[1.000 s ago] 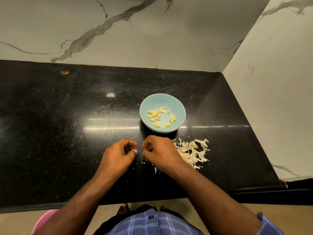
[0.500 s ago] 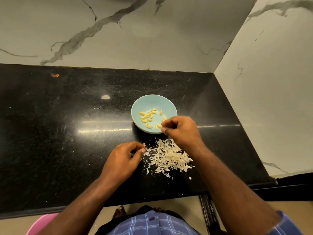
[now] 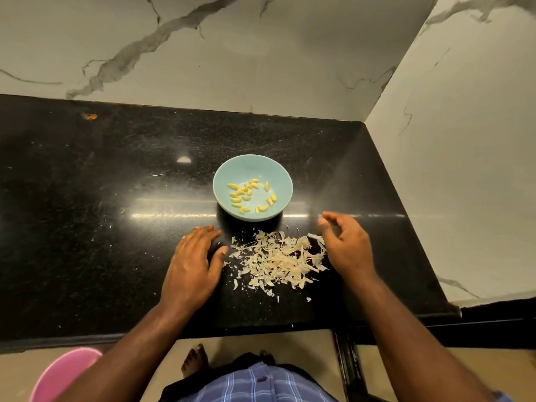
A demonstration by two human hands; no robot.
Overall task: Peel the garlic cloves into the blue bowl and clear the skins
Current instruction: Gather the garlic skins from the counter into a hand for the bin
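A pale blue bowl (image 3: 252, 166) stands on the black counter (image 3: 87, 227) and holds several peeled yellow garlic cloves (image 3: 249, 195). Just in front of it lies a loose heap of dry garlic skins (image 3: 275, 259). My left hand (image 3: 194, 262) rests flat on the counter at the heap's left edge, fingers straight, thumb near the skins. My right hand (image 3: 345, 242) stands at the heap's right edge with fingers loosely bent and nothing in them.
Marble walls close the counter at the back and on the right. The counter's front edge (image 3: 232, 332) runs just below the heap. A pink bucket (image 3: 61, 375) stands on the floor at the lower left. Small skin flecks lie scattered left of the heap.
My right hand has come away from the bowl's rim and moved down to the right side of the skins. My left hand has opened and laid flat beside the heap.
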